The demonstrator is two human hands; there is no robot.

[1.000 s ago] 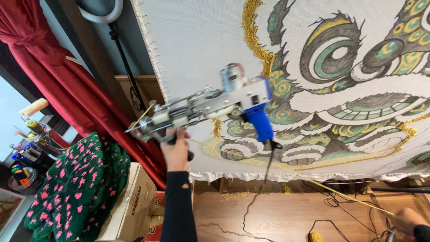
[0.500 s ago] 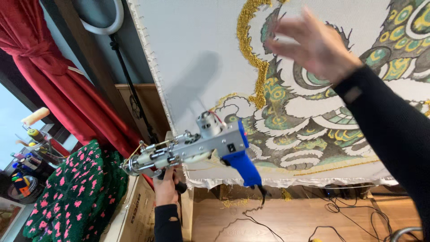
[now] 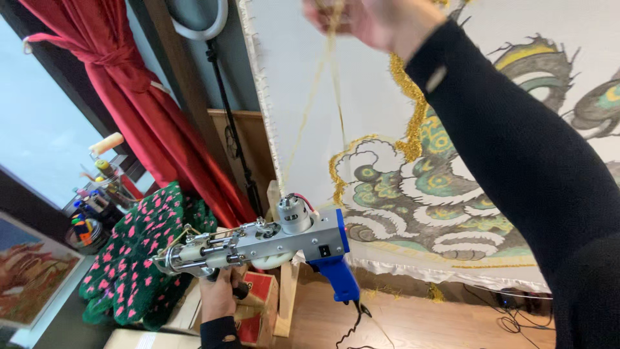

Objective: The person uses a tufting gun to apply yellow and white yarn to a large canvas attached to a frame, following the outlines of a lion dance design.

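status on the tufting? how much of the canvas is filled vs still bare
Done: gold tufted outlines run along part of the drawn design on the stretched cloth. In hand: the left hand grips the tufting gun from below, off the cloth; the right hand is raised, pinching yellow yarn. Left: most of the coloured drawing shows no pile.

Both arms wear black long sleeves. The right sleeve [image 3: 516, 155] ends just behind the fingers [image 3: 336, 16]. The left cuff [image 3: 218, 331] sits below the left hand [image 3: 218, 297].
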